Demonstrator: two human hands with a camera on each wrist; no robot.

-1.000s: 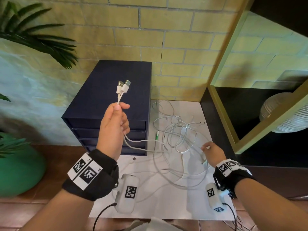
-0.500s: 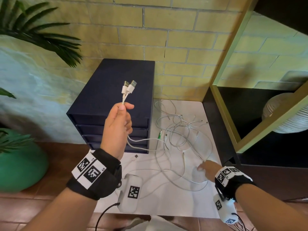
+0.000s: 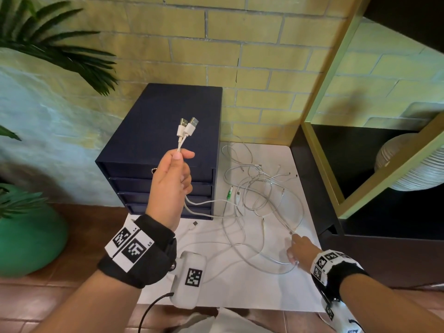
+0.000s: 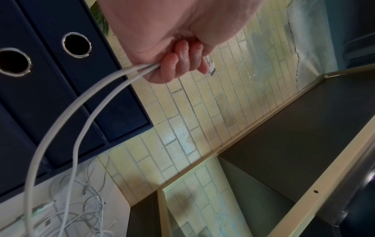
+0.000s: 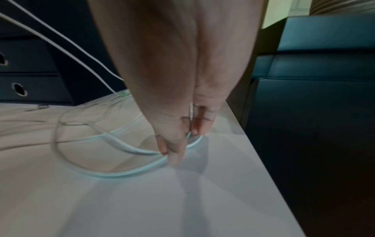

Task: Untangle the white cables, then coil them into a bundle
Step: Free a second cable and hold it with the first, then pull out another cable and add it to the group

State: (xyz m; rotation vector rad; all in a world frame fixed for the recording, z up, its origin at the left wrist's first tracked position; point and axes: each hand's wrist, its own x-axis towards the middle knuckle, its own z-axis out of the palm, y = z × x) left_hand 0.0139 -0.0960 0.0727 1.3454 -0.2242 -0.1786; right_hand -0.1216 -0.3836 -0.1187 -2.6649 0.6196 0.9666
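Observation:
My left hand [image 3: 175, 179] is raised in front of the drawer box and grips two white cables; their USB plugs [image 3: 188, 127] stick up above the thumb. In the left wrist view the curled fingers [image 4: 178, 64] clamp both cables [image 4: 81, 112], which sag down to the tangle. The tangle of white cables [image 3: 259, 195] lies on a white board [image 3: 240, 289]; one connector has a green tag [image 3: 230, 193]. My right hand [image 3: 298, 248] reaches down at the board's near right. Its fingertips [image 5: 172, 154] pinch the tangle's near cable loop [image 5: 121, 174] against the board.
A dark blue drawer box [image 3: 168, 111] stands left of the tangle against a brick wall. A black shelf unit with a yellow-green frame [image 3: 322, 164] borders the board on the right and holds a ribbed white vase [image 3: 413, 164]. A green pot [image 3: 28, 241] sits far left.
My right hand has moved from the tangle's right side towards me, down onto the near loop. The left hand has stayed raised with the two plugs.

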